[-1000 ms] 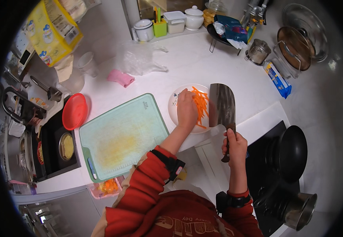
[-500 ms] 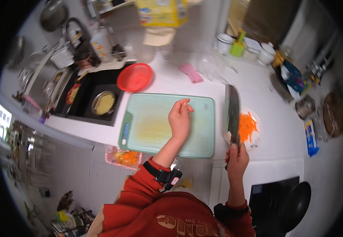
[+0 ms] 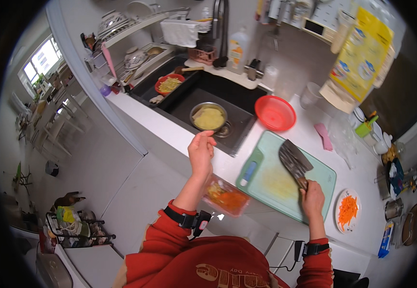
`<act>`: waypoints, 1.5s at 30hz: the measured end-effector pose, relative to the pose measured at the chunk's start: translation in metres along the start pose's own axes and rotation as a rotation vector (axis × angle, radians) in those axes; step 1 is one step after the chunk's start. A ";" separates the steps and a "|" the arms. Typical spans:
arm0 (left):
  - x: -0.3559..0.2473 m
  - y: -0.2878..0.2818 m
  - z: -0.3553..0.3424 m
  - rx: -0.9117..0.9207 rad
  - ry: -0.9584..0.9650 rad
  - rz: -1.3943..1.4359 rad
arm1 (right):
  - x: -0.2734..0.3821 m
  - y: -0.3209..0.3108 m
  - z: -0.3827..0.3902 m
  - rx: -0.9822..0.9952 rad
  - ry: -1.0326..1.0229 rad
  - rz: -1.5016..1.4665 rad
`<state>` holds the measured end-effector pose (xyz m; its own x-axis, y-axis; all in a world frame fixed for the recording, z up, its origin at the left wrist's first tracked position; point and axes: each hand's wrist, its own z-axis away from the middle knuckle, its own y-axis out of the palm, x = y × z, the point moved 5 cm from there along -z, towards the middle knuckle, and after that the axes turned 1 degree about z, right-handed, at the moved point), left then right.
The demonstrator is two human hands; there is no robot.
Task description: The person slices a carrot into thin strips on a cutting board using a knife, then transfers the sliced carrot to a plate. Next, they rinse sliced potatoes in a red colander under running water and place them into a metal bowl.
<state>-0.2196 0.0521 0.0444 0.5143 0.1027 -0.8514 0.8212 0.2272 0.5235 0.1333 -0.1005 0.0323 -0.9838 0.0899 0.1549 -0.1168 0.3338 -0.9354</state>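
My right hand grips the handle of a cleaver, its dark, wet-looking blade above a pale green cutting board. The board's surface is bare, with a yellowish stain in the middle. Further left, my left hand is raised by the sink's front edge, its fingers loosely curled with nothing visible in them. Just beyond its fingertips, a metal bowl of pale yellow pieces in liquid stands in the black sink.
A red plastic bowl stands between sink and board. Orange shreds lie on a white plate at the right. A pink-rimmed bin with scraps hangs below the counter edge. A red basket holds yellowish pieces in the sink's far-left part.
My view has turned left toward the sink. The cleaver has moved from beside the orange shreds to above the board. My left hand has gone from over the board to the sink's edge.
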 end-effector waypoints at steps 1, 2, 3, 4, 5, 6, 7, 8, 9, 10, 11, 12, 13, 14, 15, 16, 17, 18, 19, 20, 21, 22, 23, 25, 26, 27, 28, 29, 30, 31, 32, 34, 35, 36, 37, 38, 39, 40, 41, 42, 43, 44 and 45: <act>-0.011 -0.020 -0.012 -0.032 -0.015 -0.015 | 0.002 0.003 -0.003 0.005 -0.001 0.017; -0.022 -0.038 -0.024 -0.051 -0.009 -0.020 | 0.004 0.006 -0.007 0.006 -0.003 0.035; -0.032 -0.056 -0.034 -0.074 -0.007 -0.025 | 0.005 0.011 -0.010 0.018 0.031 0.029; -0.040 -0.073 -0.044 -0.096 -0.009 -0.031 | 0.008 0.014 -0.012 0.005 0.017 0.026; -0.046 -0.087 -0.052 -0.114 -0.002 -0.018 | 0.009 0.016 -0.014 0.000 0.019 0.027; -0.051 -0.098 -0.060 -0.116 0.003 -0.033 | 0.009 0.019 -0.016 0.002 0.034 0.031; -0.054 -0.108 -0.068 -0.119 0.003 -0.048 | 0.010 0.021 -0.017 -0.013 0.055 0.036; -0.057 -0.114 -0.076 -0.123 -0.001 -0.064 | 0.011 0.022 -0.019 -0.030 0.046 0.030; -0.059 -0.119 -0.083 -0.104 -0.004 -0.072 | 0.011 0.024 -0.020 -0.040 0.064 0.031; -0.059 -0.121 -0.090 -0.088 -0.012 -0.080 | 0.009 0.025 -0.020 -0.040 0.101 0.036; -0.057 -0.121 -0.097 -0.075 -0.033 -0.085 | 0.008 0.027 -0.020 -0.024 0.147 0.033; -0.056 -0.119 -0.105 -0.030 -0.045 -0.133 | 0.010 0.026 -0.020 -0.039 0.129 0.038; -0.055 -0.117 -0.114 0.006 -0.064 -0.175 | 0.010 0.027 -0.021 -0.034 0.141 0.048; -0.053 -0.115 -0.122 0.037 -0.085 -0.212 | 0.010 0.028 -0.021 -0.028 0.162 0.056; -0.050 -0.111 -0.131 0.070 -0.100 -0.267 | 0.011 0.028 -0.022 -0.031 0.171 0.049; -0.046 -0.107 -0.140 0.099 -0.116 -0.315 | 0.012 0.028 -0.022 -0.018 0.190 0.055; -0.043 -0.103 -0.148 0.127 -0.127 -0.362 | 0.012 0.029 -0.024 -0.010 0.211 0.056; -0.040 -0.100 -0.156 0.138 -0.146 -0.398 | 0.012 0.030 -0.025 -0.005 0.227 0.052; -0.037 -0.096 -0.162 0.146 -0.163 -0.435 | 0.012 0.031 -0.026 -0.003 0.239 0.050; -0.035 -0.094 -0.167 0.142 -0.187 -0.481 | 0.012 0.032 -0.026 -0.002 0.249 0.046; -0.035 -0.092 -0.171 0.146 -0.198 -0.497 | 0.011 0.034 -0.027 -0.004 0.271 0.039; -0.037 -0.088 -0.176 0.161 -0.167 -0.524 | 0.011 0.035 -0.028 -0.002 0.270 0.033; -0.038 -0.086 -0.181 0.164 -0.158 -0.560 | 0.011 0.037 -0.028 0.003 0.282 0.030; -0.041 -0.083 -0.192 0.172 -0.151 -0.635 | 0.009 0.042 -0.026 0.022 0.329 0.013; -0.042 -0.080 -0.199 0.195 -0.149 -0.648 | 0.011 0.041 -0.026 0.000 0.303 0.017; -0.041 -0.079 -0.208 0.211 -0.153 -0.663 | 0.012 0.040 -0.026 -0.006 0.303 0.026; -0.040 -0.077 -0.216 0.230 -0.164 -0.678 | 0.015 0.039 -0.027 -0.007 0.307 0.039; -0.037 -0.074 -0.225 0.254 -0.162 -0.706 | 0.015 0.039 -0.028 0.045 0.370 0.041; -0.031 -0.071 -0.234 0.313 -0.195 -0.758 | 0.023 0.034 -0.031 0.011 0.339 0.074; -0.025 -0.067 -0.244 0.372 -0.227 -0.806 | 0.030 0.027 -0.035 -0.004 0.338 0.111; -0.018 -0.065 -0.255 0.426 -0.279 -0.845 | 0.037 0.019 -0.040 0.002 0.380 0.142; -0.004 -0.061 -0.277 0.494 -0.279 -0.960 | 0.059 0.004 -0.055 -0.066 0.467 0.121; 0.004 -0.059 -0.290 0.519 -0.307 -1.034 | 0.076 -0.004 -0.061 -0.089 0.477 0.058; 0.010 -0.056 -0.304 0.540 -0.328 -1.086 | 0.094 -0.010 -0.070 -0.106 0.518 -0.013; 0.017 -0.055 -0.315 0.550 -0.352 -1.093 | 0.118 -0.011 -0.082 -0.119 0.478 -0.069; 0.027 -0.055 -0.325 0.589 -0.409 -1.108 | 0.143 -0.012 -0.094 -0.135 0.438 -0.124; 0.038 -0.055 -0.333 0.617 -0.477 -1.116 | 0.168 -0.011 -0.107 -0.193 0.371 -0.189; 0.051 -0.057 -0.338 0.633 -0.553 -1.101 | 0.188 -0.007 -0.117 -0.133 0.392 -0.169; 0.064 -0.059 -0.343 0.648 -0.622 -1.105 | 0.207 -0.003 -0.129 -0.126 0.384 -0.162; 0.076 -0.061 -0.349 0.649 -0.693 -1.092 | 0.224 0.001 -0.140 -0.122 0.374 -0.160; 0.087 -0.065 -0.354 0.632 -0.773 -1.066 | 0.238 0.004 -0.149 -0.125 0.375 -0.178; 0.098 -0.068 -0.359 0.664 -0.808 -1.090 | 0.249 0.007 -0.156 -0.132 0.385 -0.212; 0.108 -0.071 -0.361 0.683 -0.855 -1.097 | 0.260 0.008 -0.160 -0.138 0.386 -0.220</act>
<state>-0.3115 0.3971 -0.0969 -0.6071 -0.4315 -0.6672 0.7074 -0.6760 -0.2065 -0.1018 0.0754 0.1156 -0.8121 0.3368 0.4765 -0.2724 0.5033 -0.8200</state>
